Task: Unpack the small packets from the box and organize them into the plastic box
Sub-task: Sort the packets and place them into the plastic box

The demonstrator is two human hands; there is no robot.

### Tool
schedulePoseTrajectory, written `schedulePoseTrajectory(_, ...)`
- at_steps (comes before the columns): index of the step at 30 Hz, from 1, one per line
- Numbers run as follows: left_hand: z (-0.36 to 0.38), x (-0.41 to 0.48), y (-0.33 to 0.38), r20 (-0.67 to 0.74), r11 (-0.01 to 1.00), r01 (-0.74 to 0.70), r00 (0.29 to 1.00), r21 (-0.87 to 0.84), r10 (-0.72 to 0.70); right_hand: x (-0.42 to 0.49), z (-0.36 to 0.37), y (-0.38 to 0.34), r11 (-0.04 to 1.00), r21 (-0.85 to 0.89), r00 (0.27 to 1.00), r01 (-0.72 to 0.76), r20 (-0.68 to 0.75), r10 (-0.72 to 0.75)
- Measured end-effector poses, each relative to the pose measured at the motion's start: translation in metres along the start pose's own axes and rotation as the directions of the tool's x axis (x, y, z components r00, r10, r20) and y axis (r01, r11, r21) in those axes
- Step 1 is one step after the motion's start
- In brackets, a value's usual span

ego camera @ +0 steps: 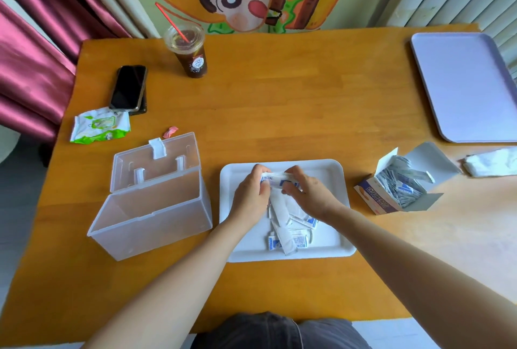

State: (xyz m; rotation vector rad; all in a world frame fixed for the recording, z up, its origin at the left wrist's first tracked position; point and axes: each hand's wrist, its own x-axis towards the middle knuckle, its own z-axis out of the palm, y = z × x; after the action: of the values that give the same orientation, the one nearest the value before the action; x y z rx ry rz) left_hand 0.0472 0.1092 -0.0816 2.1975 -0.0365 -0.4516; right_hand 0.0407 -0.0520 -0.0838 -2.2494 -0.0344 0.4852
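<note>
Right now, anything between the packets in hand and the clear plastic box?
Nothing visible. Left hand and right hand grip the packet bundle above the white tray; the clear plastic box stands just left of the tray, its lid hinged open, mouth unobstructed.

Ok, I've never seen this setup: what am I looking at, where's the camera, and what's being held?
No machine: a person's two bare hands. The one picture comes from a head-worn camera looking down at a wooden table. The left hand and right hand together hold a bundle of small packets over a white tray, where more packets lie loose. Left of it stands the clear plastic box, lid open; right of it, the opened cardboard box, packets inside.
</note>
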Motion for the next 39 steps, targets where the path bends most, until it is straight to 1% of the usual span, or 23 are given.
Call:
schedulePoseTrajectory(2,-0.005,-0.007,0.003,0.016,0.999,0.037,0.999,0.01,-0.037,-0.004,0.003,-0.009,0.998,-0.008,0.998,0.066,-0.021,-0.066)
schedulePoseTrajectory(4,-0.015,-0.015,0.007,0.022,0.998,0.056,0.998,0.031,-0.056,-0.007,0.004,-0.02,0.99,0.07,0.992,0.122,-0.046,-0.119)
schedulePoseTrajectory(7,-0.036,-0.032,0.011,-0.043,0.997,0.029,0.999,0.066,-0.026,-0.013,0.003,-0.035,0.977,0.126,0.985,0.173,-0.004,-0.174)
schedulePoseTrajectory(9,-0.053,-0.044,0.009,-0.207,0.99,-0.007,0.978,0.141,0.037,-0.013,0.004,-0.045,0.972,0.166,0.986,0.167,-0.002,-0.169)
schedulePoseTrajectory(10,-0.063,-0.05,0.007,-0.317,0.982,-0.008,0.946,0.187,0.068,-0.012,0.005,-0.048,0.969,0.194,0.988,0.152,-0.009,-0.153)
schedulePoseTrajectory(11,-0.073,-0.057,0.003,-0.419,0.972,0.026,0.905,0.234,0.076,-0.012,0.007,-0.053,0.964,0.224,0.99,0.142,-0.011,-0.143)
schedulePoseTrajectory(12,-0.084,-0.065,-0.002,-0.493,0.956,0.094,0.868,0.277,0.058,-0.012,0.009,-0.058,0.958,0.253,0.991,0.134,-0.008,-0.136)
schedulePoseTrajectory(13,-0.092,-0.071,-0.009,-0.527,0.93,0.186,0.85,0.316,0.01,-0.011,0.012,-0.063,0.951,0.28,0.991,0.13,-0.004,-0.134)
schedulePoseTrajectory(15,-0.101,-0.086,-0.024,-0.505,0.865,0.337,0.855,0.372,-0.115,-0.009,0.017,-0.076,0.94,0.311,0.989,0.141,0.007,-0.151)
schedulePoseTrajectory(16,-0.1,-0.096,-0.033,-0.487,0.854,0.359,0.861,0.375,-0.148,-0.008,0.022,-0.084,0.937,0.314,0.986,0.155,0.016,-0.168)
schedulePoseTrajectory(19,-0.089,-0.12,-0.051,-0.449,0.901,0.313,0.88,0.301,-0.156,-0.007,0.041,-0.11,0.936,0.297,0.977,0.187,0.038,-0.207)
schedulePoseTrajectory(22,-0.074,-0.137,-0.059,-0.377,0.936,0.261,0.913,0.237,-0.159,-0.011,0.068,-0.129,0.956,0.197,0.965,0.216,0.104,-0.24)
schedulePoseTrajectory(25,-0.068,-0.149,-0.07,-0.282,0.966,0.23,0.94,0.119,-0.189,-0.017,0.098,-0.13,0.966,-0.018,0.958,0.259,0.135,-0.254)
schedulePoseTrajectory(26,-0.07,-0.153,-0.075,-0.283,0.971,0.231,0.937,0.064,-0.204,-0.018,0.108,-0.128,0.959,-0.093,0.957,0.268,0.139,-0.254)
schedulePoseTrajectory(27,-0.074,-0.157,-0.081,-0.32,0.972,0.235,0.922,0.012,-0.219,-0.019,0.115,-0.128,0.948,-0.159,0.957,0.274,0.14,-0.253)
schedulePoseTrajectory(29,-0.086,-0.163,-0.092,-0.483,0.972,0.234,0.848,-0.027,-0.218,-0.021,0.124,-0.129,0.926,-0.266,0.962,0.268,0.132,-0.241)
schedulePoseTrajectory(31,-0.102,-0.166,-0.1,-0.628,0.958,0.285,0.741,-0.028,-0.239,-0.019,0.129,-0.134,0.894,-0.373,0.968,0.247,0.141,-0.209)
schedulePoseTrajectory(33,-0.118,-0.166,-0.106,-0.68,0.92,0.387,0.657,-0.066,-0.325,-0.017,0.132,-0.139,0.84,-0.495,0.971,0.222,0.192,-0.144)
schedulePoseTrajectory(34,-0.127,-0.164,-0.11,-0.672,0.892,0.445,0.636,-0.082,-0.38,-0.015,0.134,-0.143,0.814,-0.541,0.969,0.214,0.225,-0.105)
schedulePoseTrajectory(35,-0.134,-0.162,-0.117,-0.642,0.867,0.491,0.638,-0.087,-0.426,-0.013,0.136,-0.147,0.794,-0.571,0.965,0.211,0.25,-0.076)
schedulePoseTrajectory(36,-0.141,-0.159,-0.123,-0.598,0.848,0.525,0.658,-0.072,-0.458,-0.012,0.139,-0.152,0.776,-0.595,0.962,0.212,0.265,-0.06)
schedulePoseTrajectory(38,-0.151,-0.156,-0.134,-0.515,0.843,0.537,0.716,-0.027,-0.472,-0.008,0.146,-0.164,0.737,-0.631,0.96,0.243,0.264,-0.091)
schedulePoseTrajectory(39,-0.154,-0.155,-0.139,-0.493,0.849,0.528,0.732,-0.023,-0.47,-0.003,0.151,-0.171,0.731,-0.631,0.959,0.262,0.257,-0.122)
